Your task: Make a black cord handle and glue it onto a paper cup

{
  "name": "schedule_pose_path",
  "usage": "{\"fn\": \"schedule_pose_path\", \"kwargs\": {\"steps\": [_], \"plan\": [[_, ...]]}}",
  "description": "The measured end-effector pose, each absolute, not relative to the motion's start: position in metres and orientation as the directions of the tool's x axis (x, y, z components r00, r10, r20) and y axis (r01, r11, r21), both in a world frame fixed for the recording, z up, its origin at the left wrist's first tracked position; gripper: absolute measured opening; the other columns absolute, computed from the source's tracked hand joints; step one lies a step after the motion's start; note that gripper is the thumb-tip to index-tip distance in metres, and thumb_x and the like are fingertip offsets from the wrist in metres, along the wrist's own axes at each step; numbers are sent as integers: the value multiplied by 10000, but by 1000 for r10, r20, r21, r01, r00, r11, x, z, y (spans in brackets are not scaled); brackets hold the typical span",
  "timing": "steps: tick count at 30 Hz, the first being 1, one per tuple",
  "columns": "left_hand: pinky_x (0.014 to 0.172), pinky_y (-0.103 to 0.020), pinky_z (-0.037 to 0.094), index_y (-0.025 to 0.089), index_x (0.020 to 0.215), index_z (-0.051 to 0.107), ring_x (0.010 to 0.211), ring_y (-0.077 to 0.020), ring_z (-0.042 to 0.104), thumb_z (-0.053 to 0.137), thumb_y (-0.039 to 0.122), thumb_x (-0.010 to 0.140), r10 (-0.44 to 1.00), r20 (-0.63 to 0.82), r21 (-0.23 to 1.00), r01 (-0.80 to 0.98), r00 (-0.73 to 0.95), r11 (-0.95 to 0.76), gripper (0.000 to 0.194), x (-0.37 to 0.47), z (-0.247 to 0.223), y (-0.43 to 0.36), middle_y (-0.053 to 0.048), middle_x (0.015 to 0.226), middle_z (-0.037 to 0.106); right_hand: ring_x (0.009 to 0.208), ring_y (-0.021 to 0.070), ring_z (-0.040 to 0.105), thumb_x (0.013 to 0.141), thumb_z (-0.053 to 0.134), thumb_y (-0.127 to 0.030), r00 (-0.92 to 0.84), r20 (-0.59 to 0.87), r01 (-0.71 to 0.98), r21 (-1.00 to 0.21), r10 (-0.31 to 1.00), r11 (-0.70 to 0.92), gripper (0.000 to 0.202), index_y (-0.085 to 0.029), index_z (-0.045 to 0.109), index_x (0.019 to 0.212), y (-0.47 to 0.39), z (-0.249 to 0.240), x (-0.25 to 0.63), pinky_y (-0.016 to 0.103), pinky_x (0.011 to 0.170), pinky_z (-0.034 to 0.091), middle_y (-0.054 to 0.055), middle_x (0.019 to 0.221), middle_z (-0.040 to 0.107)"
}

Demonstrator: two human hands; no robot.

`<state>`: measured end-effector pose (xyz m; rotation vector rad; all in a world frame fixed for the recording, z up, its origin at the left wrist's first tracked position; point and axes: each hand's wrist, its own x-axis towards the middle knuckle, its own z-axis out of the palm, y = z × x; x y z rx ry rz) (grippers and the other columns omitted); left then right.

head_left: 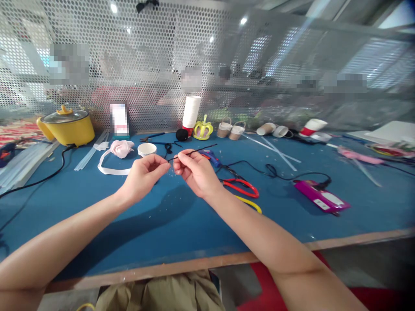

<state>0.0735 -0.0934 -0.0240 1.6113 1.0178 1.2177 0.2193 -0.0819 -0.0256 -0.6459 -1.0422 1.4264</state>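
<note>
Both hands are raised over the middle of the blue table, fingertips close together. A thin black strand (pixel 201 149) runs between them. My left hand (pixel 145 175) pinches its left part between thumb and fingers. My right hand (pixel 196 171) pinches it too, and the strand's free end sticks out to the upper right. Just behind my left hand stand a white paper cup (pixel 147 149) and a pale pink fabric rose (pixel 122 148) beside a white band (pixel 113 171). Red-handled pliers (pixel 241 188) lie right of my right hand, partly hidden by the forearm.
A yellow electric pot (pixel 69 127) stands at the back left, near clear sticks. Stacked paper cups (pixel 191 113), a yellow crown-like piece (pixel 202 128) and small baskets (pixel 224 128) line the back. A purple power box (pixel 319 196) with a black cable lies right.
</note>
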Motion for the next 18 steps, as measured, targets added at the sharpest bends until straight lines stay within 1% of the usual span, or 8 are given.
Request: {"fn": "schedule_pose_path", "kwargs": {"steps": [2,5,9,12,15,18], "plan": [[417,-192,256,151,700,548,463,-55,343,582,314,736,936,282,950,78,212,-303,170,73,-26,-93,46,539,432,510,52,531,622,691,-256,-208,134,-508,-861,969,10,193,-160,536,687,-82,-24,220,164,464,417,-36,579,603],[431,-194,273,153,722,552,479,-59,353,577,315,744,914,321,935,69,247,-348,165,72,-26,-92,41,556,448,495,47,516,624,677,-224,-268,85,-521,-851,960,-70,167,-151,534,670,-82,-22,221,154,440,393,-37,557,590],[489,-198,337,148,743,543,551,-77,428,546,263,763,857,418,860,173,300,-480,117,67,-19,-92,15,625,510,473,47,505,633,661,-212,-319,71,-480,-872,945,-96,169,-158,505,672,-82,-20,224,158,414,369,-39,567,588],[497,-200,350,146,736,541,555,-83,438,526,236,768,798,463,756,297,386,-583,97,61,-9,-93,7,636,520,453,57,509,647,655,-232,-320,117,-387,-922,940,-17,183,-166,489,683,-82,-18,228,173,407,372,-40,563,589],[501,-203,356,148,719,548,552,-90,452,510,222,766,745,478,643,393,465,-658,96,55,0,-94,1,633,531,470,76,535,670,649,-253,-302,228,-244,-957,926,156,179,-171,493,702,-85,-16,231,191,417,394,-37,567,588],[522,-213,361,156,687,557,564,-101,469,501,191,754,704,497,511,485,507,-710,94,53,3,-94,-5,642,548,486,86,542,717,615,-276,-298,322,-39,-945,899,326,156,-174,497,710,-90,-14,231,216,461,432,-31,558,574]]}}
